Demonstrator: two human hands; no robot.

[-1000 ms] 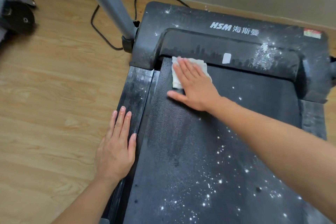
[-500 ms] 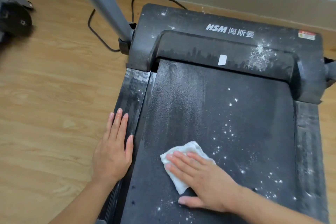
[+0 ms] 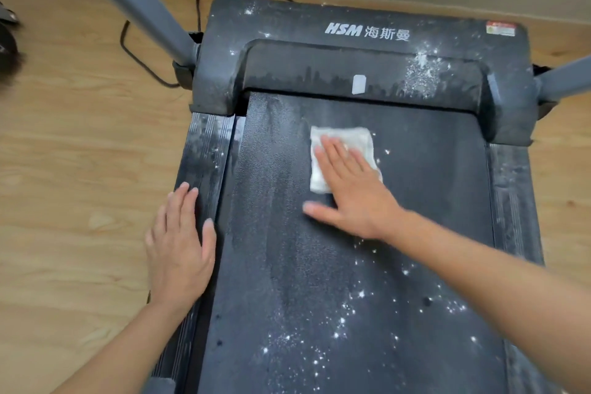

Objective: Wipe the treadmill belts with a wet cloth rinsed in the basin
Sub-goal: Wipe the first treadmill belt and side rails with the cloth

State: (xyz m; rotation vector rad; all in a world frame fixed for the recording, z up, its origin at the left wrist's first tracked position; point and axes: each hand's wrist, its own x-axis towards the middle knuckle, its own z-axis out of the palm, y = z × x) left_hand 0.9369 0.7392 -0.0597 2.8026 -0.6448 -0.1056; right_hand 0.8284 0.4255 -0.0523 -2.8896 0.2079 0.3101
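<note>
cloth (image 3: 343, 158): white, folded square, flat on dusty belt (image 3: 367, 265) | right hand (image 3: 355, 198): fingers straight, pressing it | left hand (image 3: 180, 249): flat on side rail (image 3: 204, 153)

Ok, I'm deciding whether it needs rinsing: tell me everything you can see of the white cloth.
The cloth is a small white piece of soft-looking fabric, roughly rectangular with slightly rumpled edges. It lies flat on the upper middle of the black treadmill belt, short of the motor cover. The right hand presses it with straight fingers, covering its lower right part. Wetness or dirt cannot be told.
</note>
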